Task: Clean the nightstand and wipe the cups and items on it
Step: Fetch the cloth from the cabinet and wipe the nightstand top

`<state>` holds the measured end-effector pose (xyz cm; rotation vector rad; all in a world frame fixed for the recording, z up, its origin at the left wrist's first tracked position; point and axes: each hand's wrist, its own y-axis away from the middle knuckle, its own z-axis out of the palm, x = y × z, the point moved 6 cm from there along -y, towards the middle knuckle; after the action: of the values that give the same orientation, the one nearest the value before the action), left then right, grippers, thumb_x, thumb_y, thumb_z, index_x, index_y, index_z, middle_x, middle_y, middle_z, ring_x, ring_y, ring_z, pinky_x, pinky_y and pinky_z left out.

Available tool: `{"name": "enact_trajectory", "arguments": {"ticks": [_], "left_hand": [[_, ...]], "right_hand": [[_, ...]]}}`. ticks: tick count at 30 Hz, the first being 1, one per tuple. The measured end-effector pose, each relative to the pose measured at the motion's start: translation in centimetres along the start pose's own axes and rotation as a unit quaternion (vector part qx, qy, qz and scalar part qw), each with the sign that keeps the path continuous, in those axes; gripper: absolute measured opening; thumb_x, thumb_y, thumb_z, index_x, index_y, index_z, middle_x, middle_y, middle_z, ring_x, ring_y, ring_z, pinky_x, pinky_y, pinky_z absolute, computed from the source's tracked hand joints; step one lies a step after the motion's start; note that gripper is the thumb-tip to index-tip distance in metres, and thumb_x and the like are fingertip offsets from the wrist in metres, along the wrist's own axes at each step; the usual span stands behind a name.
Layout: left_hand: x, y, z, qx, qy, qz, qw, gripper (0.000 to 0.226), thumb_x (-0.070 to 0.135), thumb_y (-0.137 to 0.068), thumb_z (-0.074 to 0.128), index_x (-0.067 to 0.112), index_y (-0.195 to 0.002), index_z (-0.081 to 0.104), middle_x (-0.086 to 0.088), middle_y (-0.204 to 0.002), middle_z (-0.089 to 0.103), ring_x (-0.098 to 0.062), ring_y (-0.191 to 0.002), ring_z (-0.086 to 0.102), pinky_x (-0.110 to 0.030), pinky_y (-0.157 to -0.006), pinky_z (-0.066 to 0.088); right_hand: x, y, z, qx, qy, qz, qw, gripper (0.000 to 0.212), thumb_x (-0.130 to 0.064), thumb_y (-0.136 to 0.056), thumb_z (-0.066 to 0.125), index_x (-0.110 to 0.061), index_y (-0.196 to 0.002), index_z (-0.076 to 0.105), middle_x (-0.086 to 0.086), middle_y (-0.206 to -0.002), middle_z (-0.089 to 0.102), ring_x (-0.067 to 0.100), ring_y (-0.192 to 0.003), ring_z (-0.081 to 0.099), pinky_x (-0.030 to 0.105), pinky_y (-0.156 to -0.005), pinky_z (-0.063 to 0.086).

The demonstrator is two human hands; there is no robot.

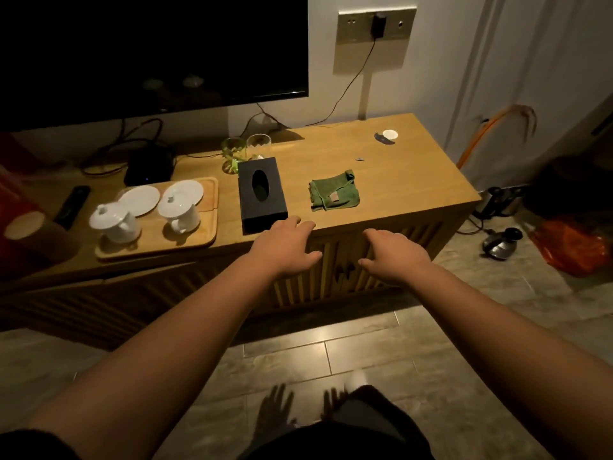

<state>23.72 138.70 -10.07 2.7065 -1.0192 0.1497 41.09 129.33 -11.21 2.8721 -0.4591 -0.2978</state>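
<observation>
A folded green cloth (334, 190) lies on the wooden nightstand top (398, 167). Left of it stands a black tissue box (262, 194). A wooden tray (205, 240) holds two white lidded cups (114, 222) (180, 210) and a white saucer (139, 200). Behind the box stand a green glass (234, 154) and a clear glass (259, 146). My left hand (285, 249) hovers by the front edge near the tissue box, fingers spread and relaxed. My right hand (393, 255) hovers in front of the cabinet, fingers loose. Neither holds anything.
A dark TV (149, 48) hangs above. A black router (149, 169) and a remote (71, 204) sit at the left. A small white disc (389, 133) lies at the far right corner. Kettles (501, 244) and an orange bag (574, 250) stand on the floor at right.
</observation>
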Motion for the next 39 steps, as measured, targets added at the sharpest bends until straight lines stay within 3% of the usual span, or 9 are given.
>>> {"name": "enact_trajectory", "arguments": {"ticks": [13,16,20,25,27,29,32,36,39], "left_hand": [[-2.3,-25.7,5.7,-0.084,0.035,-0.037,0.995,0.07,0.051,-0.089,0.051,0.019,-0.147,0.028,-0.013,-0.155,0.026,-0.031,-0.141,0.027,-0.047,-0.111,0.033],[-3.0,-29.2,7.4,-0.105,0.043,-0.064,0.991,0.07,0.05,-0.09,0.05,0.018,-0.148,0.027,-0.015,-0.157,0.021,-0.033,-0.142,0.022,-0.049,-0.111,0.031],[-4.7,-32.9,9.1,-0.102,0.03,-0.074,0.992,0.068,0.05,-0.091,0.048,0.021,-0.148,0.027,-0.015,-0.158,0.015,-0.034,-0.143,0.016,-0.051,-0.112,0.029],[-6.5,-35.7,10.7,-0.102,0.023,-0.077,0.992,0.06,0.047,-0.093,0.046,0.028,-0.148,0.027,-0.01,-0.158,0.015,-0.036,-0.139,0.022,-0.052,-0.108,0.034],[-6.8,-36.5,11.4,-0.118,0.032,-0.072,0.99,0.054,0.044,-0.095,0.044,0.03,-0.145,0.032,-0.009,-0.154,0.026,-0.036,-0.132,0.032,-0.051,-0.102,0.039],[-7.0,-37.0,11.4,-0.104,0.056,-0.082,0.99,0.045,0.04,-0.095,0.046,0.029,-0.139,0.041,-0.007,-0.14,0.043,-0.034,-0.121,0.041,-0.047,-0.096,0.044],[-6.9,-37.7,10.9,-0.066,0.073,-0.097,0.99,0.039,0.034,-0.091,0.056,0.025,-0.127,0.045,-0.007,-0.12,0.054,-0.031,-0.11,0.049,-0.042,-0.086,0.046],[-6.6,-37.6,11.5,-0.097,0.116,-0.144,0.978,0.042,0.028,-0.087,0.063,0.016,-0.124,0.046,-0.012,-0.112,0.055,-0.034,-0.107,0.052,-0.044,-0.082,0.045],[-6.5,-37.1,11.5,-0.111,0.114,-0.122,0.98,0.026,0.027,-0.09,0.058,0.015,-0.112,0.054,-0.012,-0.108,0.052,-0.033,-0.106,0.05,-0.043,-0.081,0.045]], "right_hand": [[6.6,-27.0,2.4,-0.084,0.043,-0.097,0.991,0.047,-0.045,-0.083,0.06,-0.018,-0.12,0.048,0.007,-0.123,0.054,0.03,-0.113,0.051,0.046,-0.085,0.051],[6.9,-31.3,3.1,-0.099,0.064,-0.123,0.985,0.054,-0.045,-0.084,0.06,-0.017,-0.127,0.046,0.009,-0.136,0.046,0.031,-0.123,0.044,0.047,-0.091,0.048],[5.9,-35.8,4.4,-0.074,0.088,-0.167,0.979,0.061,-0.05,-0.086,0.053,-0.017,-0.136,0.041,0.011,-0.155,0.023,0.03,-0.142,0.019,0.048,-0.107,0.031],[6.0,-39.9,5.1,-0.045,0.033,-0.158,0.986,0.05,-0.038,-0.097,0.04,-0.021,-0.143,0.032,0.006,-0.156,0.025,0.031,-0.143,0.018,0.049,-0.109,0.027],[6.4,-41.2,5.8,-0.081,0.019,-0.143,0.986,0.041,-0.03,-0.096,0.042,-0.02,-0.136,0.04,0.006,-0.152,0.031,0.034,-0.137,0.028,0.048,-0.103,0.036],[6.7,-41.9,6.3,-0.111,0.005,-0.131,0.985,0.033,-0.017,-0.09,0.049,-0.019,-0.123,0.047,0.007,-0.135,0.048,0.034,-0.12,0.045,0.042,-0.083,0.046],[7.1,-42.1,7.0,-0.124,-0.007,-0.107,0.986,0.04,-0.009,-0.083,0.053,-0.018,-0.121,0.046,0.009,-0.118,0.054,0.031,-0.11,0.048,0.036,-0.072,0.044],[7.3,-41.6,7.3,-0.147,-0.002,-0.087,0.985,0.039,-0.02,-0.082,0.054,-0.018,-0.121,0.05,0.01,-0.113,0.053,0.032,-0.111,0.048,0.038,-0.076,0.045],[7.6,-40.6,7.8,-0.169,0.001,-0.096,0.981,0.048,-0.049,-0.082,0.052,-0.021,-0.121,0.053,0.008,-0.114,0.048,0.031,-0.115,0.042,0.041,-0.087,0.047]]}}
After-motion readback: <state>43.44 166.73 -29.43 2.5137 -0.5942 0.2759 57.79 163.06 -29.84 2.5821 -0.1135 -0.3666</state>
